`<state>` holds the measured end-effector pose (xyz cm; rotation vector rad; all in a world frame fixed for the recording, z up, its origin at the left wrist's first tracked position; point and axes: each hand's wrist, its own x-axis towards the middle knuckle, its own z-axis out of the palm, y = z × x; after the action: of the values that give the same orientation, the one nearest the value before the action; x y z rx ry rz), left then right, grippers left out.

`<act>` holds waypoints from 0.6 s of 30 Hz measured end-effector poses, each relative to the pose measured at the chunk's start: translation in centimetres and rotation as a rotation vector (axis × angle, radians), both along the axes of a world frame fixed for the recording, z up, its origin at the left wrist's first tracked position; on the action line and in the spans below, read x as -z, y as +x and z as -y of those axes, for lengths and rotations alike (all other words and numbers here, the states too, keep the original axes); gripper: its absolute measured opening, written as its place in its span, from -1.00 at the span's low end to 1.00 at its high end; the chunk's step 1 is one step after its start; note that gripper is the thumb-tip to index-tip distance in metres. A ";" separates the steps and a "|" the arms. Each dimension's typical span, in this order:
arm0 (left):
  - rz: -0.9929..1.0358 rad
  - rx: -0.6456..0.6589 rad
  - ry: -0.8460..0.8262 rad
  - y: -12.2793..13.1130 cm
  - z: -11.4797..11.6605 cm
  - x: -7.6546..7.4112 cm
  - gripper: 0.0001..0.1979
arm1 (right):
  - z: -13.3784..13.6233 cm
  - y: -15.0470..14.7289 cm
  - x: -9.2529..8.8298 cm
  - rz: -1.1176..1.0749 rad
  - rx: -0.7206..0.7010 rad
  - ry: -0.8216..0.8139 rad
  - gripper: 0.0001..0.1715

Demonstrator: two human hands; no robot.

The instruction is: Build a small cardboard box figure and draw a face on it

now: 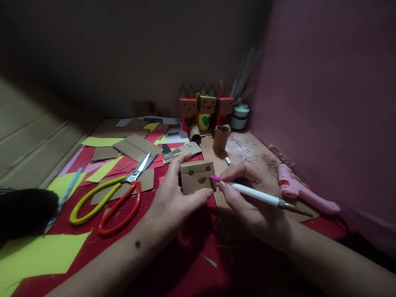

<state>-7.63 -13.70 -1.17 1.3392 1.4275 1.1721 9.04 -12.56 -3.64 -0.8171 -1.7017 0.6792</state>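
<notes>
My left hand [177, 192] grips a small brown cardboard box [195, 181] between thumb and fingers. The box's front carries two dark round eyes, a dark mouth and a faint pink cheek mark at the left. In my right hand [247, 194] is a white marker [256, 194], pinched near its front. Its pink tip meets or hovers just by the box face's right side; contact cannot be made out. A small white cap [228, 161] lies beyond my right fingers. Left of my left hand rest scissors [133, 177] with one yellow and one red handle, blades apart.
Coloured paper and cardboard scraps [137, 146] cover the left side. At the back stand three cardboard figures [204, 108] and a mint-coloured jar [240, 115]. A cardboard tube [220, 138] stands nearer. On the right lies a pink glue gun [305, 192] beside a pink wall [324, 103].
</notes>
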 end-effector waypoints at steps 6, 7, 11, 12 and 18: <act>0.007 0.004 -0.011 0.1 0.0 -0.1 -0.30 | -0.1 0.0 0.0 0.011 -0.004 0.004 -0.93; 0.008 0.004 -0.008 0.0 0.0 0.0 -0.30 | -0.1 0.0 0.0 0.008 -0.008 0.003 -0.93; 0.001 0.007 -0.015 -0.1 -0.1 0.1 -0.29 | -0.1 0.1 0.1 0.020 0.015 -0.003 -0.92; 0.002 0.014 -0.022 -0.1 -0.2 0.1 -0.28 | -0.1 0.1 0.1 0.020 0.025 0.000 -0.93; 0.026 0.000 -0.016 0.0 -0.1 0.1 -0.30 | -0.1 0.0 0.3 0.011 0.036 0.023 -0.92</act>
<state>-7.63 -13.60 -1.25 1.3086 1.4160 1.1717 9.01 -12.41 -3.98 -0.8350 -1.6978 0.6300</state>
